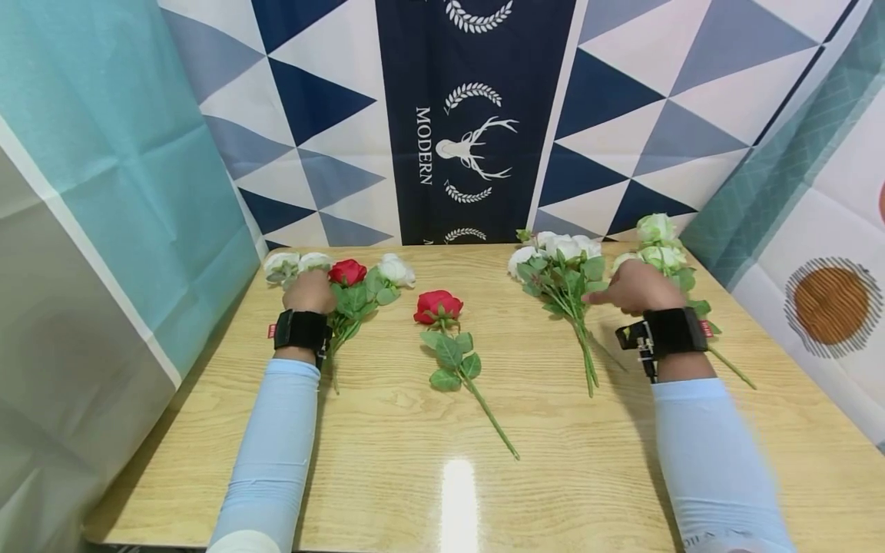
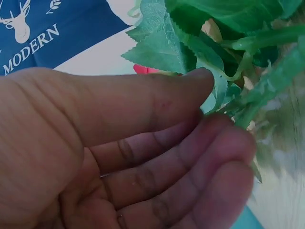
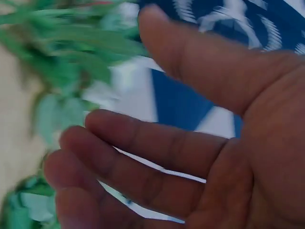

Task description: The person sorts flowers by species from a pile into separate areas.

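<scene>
At the left of the table, my left hand point(image 1: 309, 292) pinches the green stems of artificial roses between thumb and fingertips. Around it are a red rose point(image 1: 348, 271), a white rose point(image 1: 396, 270) and more white blooms point(image 1: 282, 267). In the left wrist view, serrated leaves point(image 2: 159, 40) rise behind the thumb. My right hand point(image 1: 639, 288) is between a bunch of white roses point(image 1: 567, 247) and pale green roses point(image 1: 657, 230). Its thumb stands well apart from its loosely bent fingers point(image 3: 157, 148), with nothing between them. Part of the pale green roses is hidden behind this hand.
A single red rose point(image 1: 439, 306) lies mid-table, its stem slanting toward the front right. Patterned cloth point(image 1: 477, 100) hangs behind the wooden table point(image 1: 387, 461). More cloth drops at the left point(image 1: 117, 169) and right point(image 1: 830, 230) sides.
</scene>
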Tool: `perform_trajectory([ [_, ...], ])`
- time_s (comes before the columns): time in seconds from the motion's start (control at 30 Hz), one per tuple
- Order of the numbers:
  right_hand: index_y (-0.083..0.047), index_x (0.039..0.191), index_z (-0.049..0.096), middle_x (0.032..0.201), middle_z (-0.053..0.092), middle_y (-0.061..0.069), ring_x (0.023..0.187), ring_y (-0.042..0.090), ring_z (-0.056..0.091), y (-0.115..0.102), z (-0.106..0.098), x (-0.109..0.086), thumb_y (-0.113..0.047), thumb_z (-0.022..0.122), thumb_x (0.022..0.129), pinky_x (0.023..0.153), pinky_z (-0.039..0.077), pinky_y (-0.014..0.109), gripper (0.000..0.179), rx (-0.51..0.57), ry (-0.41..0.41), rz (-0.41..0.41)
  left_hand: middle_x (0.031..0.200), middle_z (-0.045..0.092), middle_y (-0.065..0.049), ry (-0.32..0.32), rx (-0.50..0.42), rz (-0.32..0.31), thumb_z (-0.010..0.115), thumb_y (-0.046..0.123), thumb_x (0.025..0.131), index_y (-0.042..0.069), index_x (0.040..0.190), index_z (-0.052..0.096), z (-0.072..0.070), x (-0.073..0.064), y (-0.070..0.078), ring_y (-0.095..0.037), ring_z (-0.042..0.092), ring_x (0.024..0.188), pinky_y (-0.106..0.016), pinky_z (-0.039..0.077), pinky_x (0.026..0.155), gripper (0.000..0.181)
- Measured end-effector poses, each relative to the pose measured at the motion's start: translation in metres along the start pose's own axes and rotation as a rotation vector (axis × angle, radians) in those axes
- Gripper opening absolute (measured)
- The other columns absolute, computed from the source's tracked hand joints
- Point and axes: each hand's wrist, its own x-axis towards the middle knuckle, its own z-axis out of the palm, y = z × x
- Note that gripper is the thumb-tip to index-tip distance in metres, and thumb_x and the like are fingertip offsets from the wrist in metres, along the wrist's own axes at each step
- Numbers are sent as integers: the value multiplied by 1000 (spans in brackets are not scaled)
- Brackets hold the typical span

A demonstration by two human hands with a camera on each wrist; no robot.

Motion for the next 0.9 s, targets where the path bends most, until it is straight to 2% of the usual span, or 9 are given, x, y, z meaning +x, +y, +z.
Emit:
perform_trajectory([
  [0.07, -18, 51, 43, 46, 37, -4, 41, 13, 36, 0, 10, 9, -59, 70, 77, 46, 36, 30, 55, -24, -100, 17, 102, 61, -29, -14, -2, -8, 50, 5, 89, -3, 108, 64, 0, -1, -1, -38, 60, 76, -45, 46, 54, 25],
  [0.2, -16, 52, 47, 47, 38, -3, 42, 12, 37, -3, 27, 19, -48, 74, 78, 47, 36, 29, 49, -4, -197, 52, 99, 62, -27, -33, -2, -18, 49, 4, 89, -2, 108, 64, 0, -1, -2, -34, 58, 71, -42, 42, 53, 24],
  [0.43, -5, 69, 63, 54, 54, 6, 48, 18, 49, -12, 42, 23, -37, 78, 77, 49, 38, 32, 36, -79, -188, 81, 93, 63, -24, -26, -24, -11, 51, 5, 89, -2, 97, 65, 0, 1, -3, -32, 56, 69, -42, 42, 54, 17],
  [0.67, -1, 74, 66, 60, 58, 9, 52, 22, 53, -14, 48, 26, -24, 78, 78, 51, 41, 33, 26, -93, -197, 63, 78, 61, -17, -33, -17, -17, 53, 6, 88, 3, 75, 63, -2, 1, -5, -27, 52, 63, -42, 42, 52, 17],
  [0.73, -1, 74, 65, 60, 57, 8, 53, 22, 52, -14, 49, 26, -23, 77, 78, 50, 40, 33, 25, -94, -194, 59, 78, 61, -16, -35, -18, -24, 54, 7, 87, 3, 75, 63, -2, 1, -6, -27, 52, 63, -42, 43, 52, 16],
  [0.9, -2, 74, 65, 60, 57, 8, 51, 21, 53, -17, 52, 25, -19, 77, 78, 49, 40, 33, 22, -106, -169, 39, 90, 63, -22, -43, -18, -55, 51, 7, 89, -1, 86, 66, -7, -1, -10, -31, 58, 71, -43, 46, 55, 17],
])
